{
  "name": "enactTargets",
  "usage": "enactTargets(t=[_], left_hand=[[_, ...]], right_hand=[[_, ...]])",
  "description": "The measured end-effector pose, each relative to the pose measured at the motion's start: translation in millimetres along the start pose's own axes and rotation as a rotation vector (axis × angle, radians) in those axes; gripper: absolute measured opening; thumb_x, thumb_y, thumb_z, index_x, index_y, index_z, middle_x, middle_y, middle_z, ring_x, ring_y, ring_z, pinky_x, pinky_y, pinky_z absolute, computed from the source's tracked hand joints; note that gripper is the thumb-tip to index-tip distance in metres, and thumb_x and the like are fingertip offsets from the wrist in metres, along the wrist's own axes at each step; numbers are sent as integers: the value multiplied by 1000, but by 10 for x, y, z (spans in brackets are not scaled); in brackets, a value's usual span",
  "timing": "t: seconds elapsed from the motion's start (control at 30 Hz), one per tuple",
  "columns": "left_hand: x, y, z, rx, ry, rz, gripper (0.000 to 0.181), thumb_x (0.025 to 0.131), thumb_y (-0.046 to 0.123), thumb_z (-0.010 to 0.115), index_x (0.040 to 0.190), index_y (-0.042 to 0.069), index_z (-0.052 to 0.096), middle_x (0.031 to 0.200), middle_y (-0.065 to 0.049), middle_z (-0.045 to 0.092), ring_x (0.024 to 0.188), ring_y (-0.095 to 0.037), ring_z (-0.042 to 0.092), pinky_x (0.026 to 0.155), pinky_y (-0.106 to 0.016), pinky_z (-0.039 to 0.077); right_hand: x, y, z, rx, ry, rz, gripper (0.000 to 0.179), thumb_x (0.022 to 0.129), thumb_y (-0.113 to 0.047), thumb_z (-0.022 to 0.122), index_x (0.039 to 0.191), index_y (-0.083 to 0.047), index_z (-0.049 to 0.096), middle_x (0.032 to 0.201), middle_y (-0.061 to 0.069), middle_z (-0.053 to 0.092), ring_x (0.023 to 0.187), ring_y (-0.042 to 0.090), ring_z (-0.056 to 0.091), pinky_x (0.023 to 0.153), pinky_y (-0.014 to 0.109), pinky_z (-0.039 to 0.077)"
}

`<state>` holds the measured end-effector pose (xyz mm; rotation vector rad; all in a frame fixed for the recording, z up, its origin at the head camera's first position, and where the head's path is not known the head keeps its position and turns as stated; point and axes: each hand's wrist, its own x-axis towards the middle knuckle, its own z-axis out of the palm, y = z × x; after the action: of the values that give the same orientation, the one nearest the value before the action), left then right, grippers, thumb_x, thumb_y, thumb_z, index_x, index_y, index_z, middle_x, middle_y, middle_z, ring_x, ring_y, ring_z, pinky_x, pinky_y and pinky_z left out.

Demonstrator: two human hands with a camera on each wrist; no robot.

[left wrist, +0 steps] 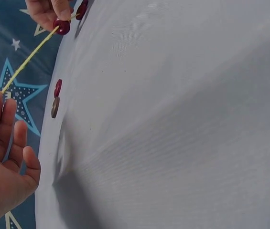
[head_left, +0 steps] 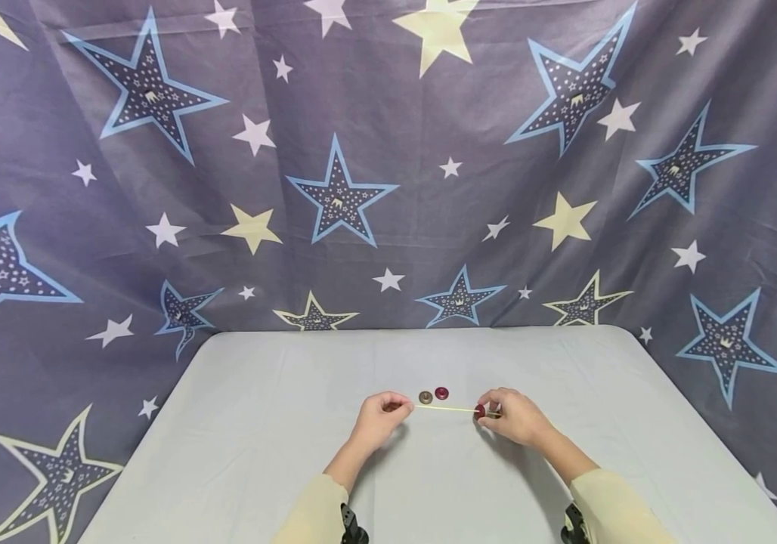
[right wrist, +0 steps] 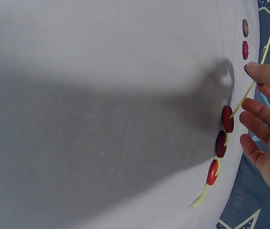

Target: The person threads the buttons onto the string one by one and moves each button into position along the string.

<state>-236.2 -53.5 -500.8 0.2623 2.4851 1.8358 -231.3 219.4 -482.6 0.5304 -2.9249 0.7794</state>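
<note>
My left hand [head_left: 379,419] pinches one end of a thin yellow string [head_left: 446,409] between thumb and forefinger. The string runs taut across to my right hand [head_left: 514,415], which pinches a dark red button [left wrist: 61,26] threaded on it. Below the right hand, in the right wrist view, three more threaded buttons hang in a row: a red one [right wrist: 227,119], a darker one [right wrist: 221,144] and a bright red one [right wrist: 213,172]. A frayed string tail trails beneath them. Just beyond the string, a brown button [head_left: 425,397] and a red button [head_left: 441,393] lie loose on the table.
A pale grey cloth covers the table [head_left: 280,453], and its rounded far corners meet a dark curtain [head_left: 375,98] printed with stars. Black wrist mounts [head_left: 353,525] sit on both sleeves near the front.
</note>
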Motion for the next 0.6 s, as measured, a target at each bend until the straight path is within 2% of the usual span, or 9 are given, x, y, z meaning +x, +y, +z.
enactTargets(t=[0.6], left_hand=[[-6,-46,32,0,9,7,17,85,23,67,89,6,69,84,-3,66,75,-9,56,68,-23,48]], right_hand=[[-27,112,-18,-27,23,16,20,77,-19,75,94,-11,68,76,-2,58,72,13,51,66,30,41]])
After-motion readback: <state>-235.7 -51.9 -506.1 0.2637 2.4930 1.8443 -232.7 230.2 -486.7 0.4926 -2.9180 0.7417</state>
